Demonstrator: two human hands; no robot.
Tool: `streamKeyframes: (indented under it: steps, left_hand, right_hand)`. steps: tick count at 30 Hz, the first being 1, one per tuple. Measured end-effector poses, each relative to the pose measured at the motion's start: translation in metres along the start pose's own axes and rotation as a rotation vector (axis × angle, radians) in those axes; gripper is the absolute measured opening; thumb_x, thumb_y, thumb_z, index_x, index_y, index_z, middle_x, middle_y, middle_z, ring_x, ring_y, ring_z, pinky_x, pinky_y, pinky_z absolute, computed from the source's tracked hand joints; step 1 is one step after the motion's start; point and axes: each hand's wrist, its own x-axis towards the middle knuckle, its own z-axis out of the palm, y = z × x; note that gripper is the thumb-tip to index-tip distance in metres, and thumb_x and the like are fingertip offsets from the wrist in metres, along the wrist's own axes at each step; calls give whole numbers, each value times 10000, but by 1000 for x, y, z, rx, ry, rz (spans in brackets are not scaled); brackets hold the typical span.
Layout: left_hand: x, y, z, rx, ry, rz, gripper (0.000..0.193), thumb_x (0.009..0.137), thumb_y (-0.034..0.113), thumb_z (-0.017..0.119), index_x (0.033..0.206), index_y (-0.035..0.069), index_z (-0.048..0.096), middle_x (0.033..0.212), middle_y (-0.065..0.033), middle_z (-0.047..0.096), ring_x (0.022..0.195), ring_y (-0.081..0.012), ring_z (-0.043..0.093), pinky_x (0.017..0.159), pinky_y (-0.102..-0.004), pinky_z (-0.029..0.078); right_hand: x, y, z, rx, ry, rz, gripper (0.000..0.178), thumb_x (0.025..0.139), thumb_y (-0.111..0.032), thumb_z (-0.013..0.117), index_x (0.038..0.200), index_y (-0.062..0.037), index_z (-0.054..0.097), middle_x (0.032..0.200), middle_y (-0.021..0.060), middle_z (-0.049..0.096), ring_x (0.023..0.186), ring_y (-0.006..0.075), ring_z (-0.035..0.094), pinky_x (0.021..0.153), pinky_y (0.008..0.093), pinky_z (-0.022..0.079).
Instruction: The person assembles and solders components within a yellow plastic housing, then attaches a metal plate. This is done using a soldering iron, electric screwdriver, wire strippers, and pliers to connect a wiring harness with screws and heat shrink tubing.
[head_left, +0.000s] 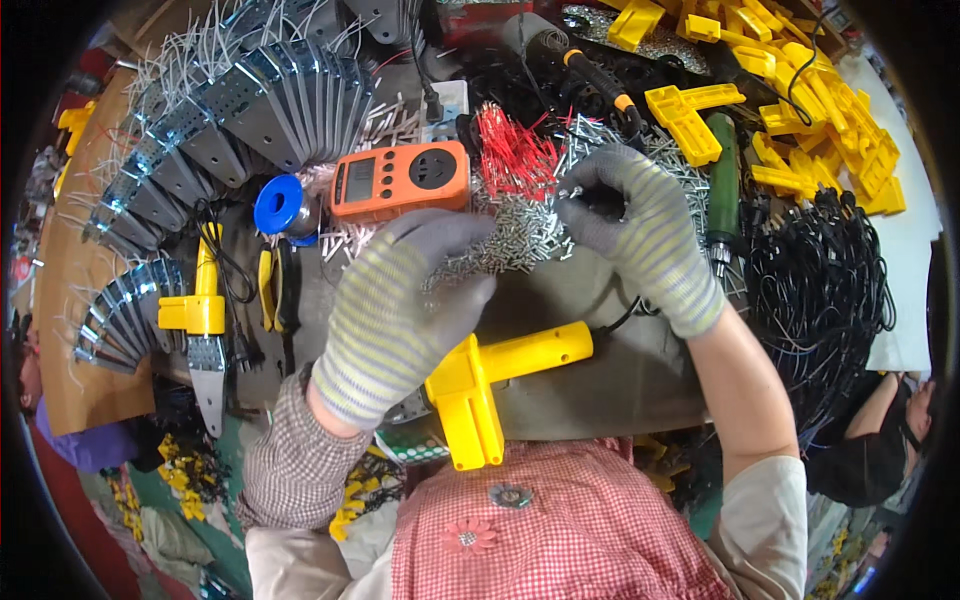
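Both my hands wear grey gloves with yellow stripes. My left hand (395, 305) hovers over the near side of a pile of small silver screws (515, 235), its thumb and fingers apart. At the pile's right edge, my right hand (640, 225) pinches a small shiny screw (570, 192) between thumb and fingertips. Below them, close to my body, lies a yellow plastic tool housing (467, 400) with a round handle pointing right and a black cord at its end. Part of its metal plate is hidden under my left wrist.
An orange meter (400, 180), blue solder spool (283, 207) and yellow-black pliers (272, 290) lie left. Grey metal plates with white wires (215, 140) curve behind. Red-sleeved wires (515, 150), a green screwdriver (722, 190), yellow housings (830, 120) and black cords (815, 290) crowd the right.
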Motion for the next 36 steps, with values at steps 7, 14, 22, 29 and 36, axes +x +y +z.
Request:
streamKeyframes:
  steps: [7, 14, 22, 29, 36]
  left_hand:
    - [14, 9, 9, -278, -103, -333, 199, 822, 46, 816, 1014, 32, 766, 974, -43, 763, 909, -126, 707, 852, -298, 557]
    - [-5, -27, 14, -647, -355, -345, 194, 833, -5, 703, 1024, 29, 708, 978, -59, 725, 916, -138, 689, 865, -319, 556]
    - [-5, -47, 15, -526, -570, -152, 218, 870, 111, 736, 1083, 69, 722, 963, -27, 705, 862, -126, 673, 792, -288, 553]
    - [2, -39, 39, -507, -486, 180, 309, 800, 56, 697, 1107, 74, 719, 915, -91, 675, 854, -317, 672, 818, -428, 544]
    - [-5, -50, 45, -546, -391, 235, 157, 770, 106, 753, 918, 94, 701, 956, -86, 665, 930, -311, 674, 880, -429, 537]
  right_hand:
    - [-26, -31, 19, 384, -51, 241, 266, 869, -195, 852, 1026, -8, 746, 866, 80, 734, 757, 128, 686, 723, 288, 564]
    - [-84, -41, 32, 328, 90, 50, 116, 911, -89, 775, 1023, -62, 764, 915, 69, 762, 759, 207, 737, 722, 309, 584]
    - [-120, -47, 49, 103, -139, 2, 149, 934, -136, 781, 1078, -97, 772, 1013, 93, 790, 806, 297, 775, 723, 380, 626]
    - [-121, -55, 48, -156, -191, 26, 70, 905, -150, 761, 948, -100, 736, 915, 66, 731, 770, 287, 735, 680, 400, 607]
    - [-95, -43, 50, -288, -415, -432, 167, 813, -166, 703, 958, -86, 680, 938, 65, 627, 850, 251, 698, 699, 382, 607]
